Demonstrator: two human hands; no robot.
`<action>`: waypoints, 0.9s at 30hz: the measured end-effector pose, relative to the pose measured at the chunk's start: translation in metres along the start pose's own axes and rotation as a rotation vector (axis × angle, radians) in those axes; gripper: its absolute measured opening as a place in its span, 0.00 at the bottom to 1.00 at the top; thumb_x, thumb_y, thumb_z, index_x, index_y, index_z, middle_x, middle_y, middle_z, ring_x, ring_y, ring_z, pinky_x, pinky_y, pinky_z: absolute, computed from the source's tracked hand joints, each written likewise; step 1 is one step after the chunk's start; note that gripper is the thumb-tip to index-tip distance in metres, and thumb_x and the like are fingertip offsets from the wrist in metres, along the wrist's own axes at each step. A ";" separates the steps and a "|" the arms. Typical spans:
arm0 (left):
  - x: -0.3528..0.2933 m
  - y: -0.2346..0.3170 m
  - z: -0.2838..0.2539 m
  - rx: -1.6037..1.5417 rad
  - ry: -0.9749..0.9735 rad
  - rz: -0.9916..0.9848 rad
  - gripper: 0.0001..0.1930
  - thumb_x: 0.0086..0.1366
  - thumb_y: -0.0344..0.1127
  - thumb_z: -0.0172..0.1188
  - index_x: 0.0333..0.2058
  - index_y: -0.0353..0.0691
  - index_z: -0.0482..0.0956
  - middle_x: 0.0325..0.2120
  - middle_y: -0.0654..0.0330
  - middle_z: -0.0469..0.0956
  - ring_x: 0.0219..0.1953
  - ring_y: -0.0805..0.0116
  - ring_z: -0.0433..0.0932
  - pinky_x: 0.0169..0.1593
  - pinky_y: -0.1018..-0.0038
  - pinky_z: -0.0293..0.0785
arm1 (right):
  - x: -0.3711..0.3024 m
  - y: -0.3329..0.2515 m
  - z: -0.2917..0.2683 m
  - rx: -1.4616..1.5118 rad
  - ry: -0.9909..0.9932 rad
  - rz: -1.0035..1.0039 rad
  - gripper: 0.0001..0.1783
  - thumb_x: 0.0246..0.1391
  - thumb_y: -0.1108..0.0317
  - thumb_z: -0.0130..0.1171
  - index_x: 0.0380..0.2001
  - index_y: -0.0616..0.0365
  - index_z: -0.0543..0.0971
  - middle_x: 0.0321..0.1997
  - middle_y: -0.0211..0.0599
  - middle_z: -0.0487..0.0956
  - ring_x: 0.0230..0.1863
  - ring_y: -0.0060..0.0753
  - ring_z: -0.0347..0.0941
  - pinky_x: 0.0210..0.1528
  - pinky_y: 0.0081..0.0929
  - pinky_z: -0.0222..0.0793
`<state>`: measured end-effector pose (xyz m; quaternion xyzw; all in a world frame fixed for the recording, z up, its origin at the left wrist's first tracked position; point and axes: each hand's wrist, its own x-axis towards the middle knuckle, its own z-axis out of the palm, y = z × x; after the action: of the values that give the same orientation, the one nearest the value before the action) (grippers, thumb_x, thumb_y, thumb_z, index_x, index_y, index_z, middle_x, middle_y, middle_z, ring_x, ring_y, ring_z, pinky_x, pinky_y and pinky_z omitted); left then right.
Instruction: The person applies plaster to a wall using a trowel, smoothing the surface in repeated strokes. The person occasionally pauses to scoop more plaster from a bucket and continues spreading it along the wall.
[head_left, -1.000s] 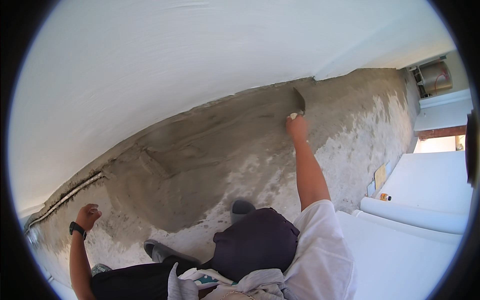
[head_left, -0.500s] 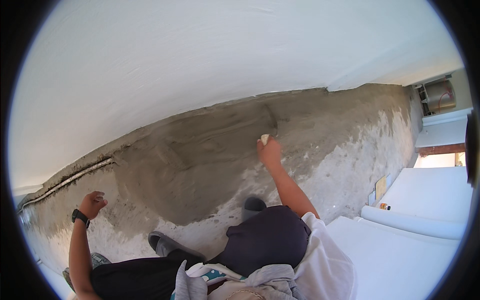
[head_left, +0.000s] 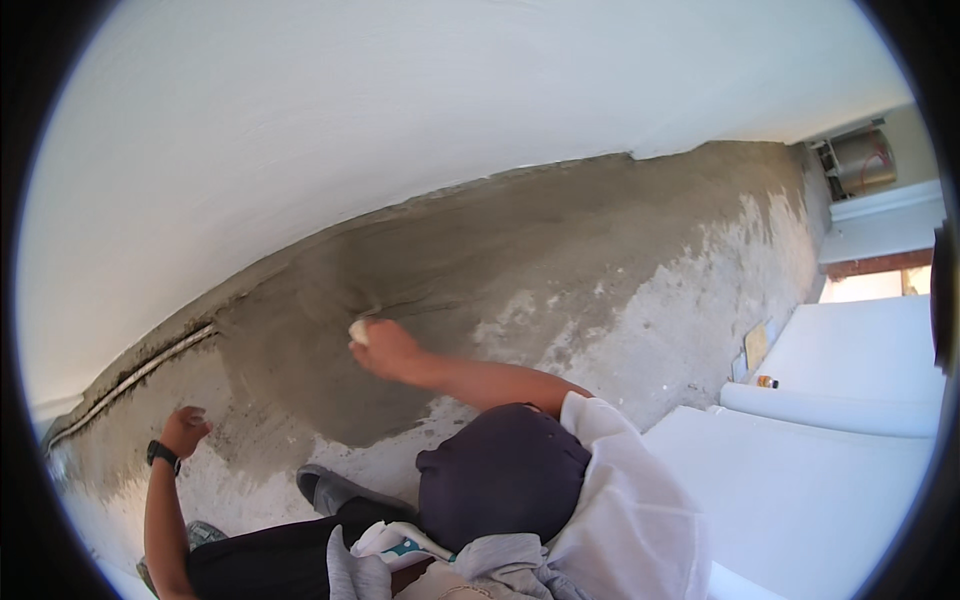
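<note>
My right hand point(head_left: 388, 350) is closed round the pale handle end of a trowel point(head_left: 358, 331), low over the wet mortar point(head_left: 370, 385). The trowel's blade is blurred and hard to tell from the grey mortar. Smoothed mortar runs along the foot of a white wall, with faint ridges in it. Off to the left, my left hand point(head_left: 185, 432) hovers above the rough floor with loosely curled fingers, the thumb apart and nothing held. A black watch point(head_left: 162, 455) sits on that wrist.
A pale pipe point(head_left: 135, 377) lies along the wall's base at the left. My grey shoe point(head_left: 345, 490) rests by the mortar's near edge. Rightward are white panels point(head_left: 780, 480), a small orange-labelled bottle point(head_left: 767, 382), a yellowish piece point(head_left: 756, 343) and a metal cylinder point(head_left: 866, 162).
My right hand has swept left across the mortar with the trowel. My bent knee has shifted slightly left, and my left hand has dropped a little.
</note>
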<state>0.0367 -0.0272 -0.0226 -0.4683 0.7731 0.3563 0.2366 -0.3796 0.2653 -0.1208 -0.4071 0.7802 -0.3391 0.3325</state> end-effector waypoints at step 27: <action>0.008 0.096 -0.022 -0.004 0.043 -0.012 0.22 0.62 0.37 0.68 0.52 0.31 0.78 0.41 0.47 0.84 0.45 0.59 0.83 0.51 0.66 0.78 | 0.012 0.288 -0.349 -0.469 0.697 0.419 0.21 0.52 0.56 0.64 0.35 0.68 0.82 0.33 0.61 0.82 0.40 0.62 0.81 0.43 0.50 0.77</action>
<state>-0.0537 -0.0190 0.0177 -0.4812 0.7744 0.3461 0.2211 -0.7804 0.4720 -0.1622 -0.1669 0.9663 -0.1956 0.0110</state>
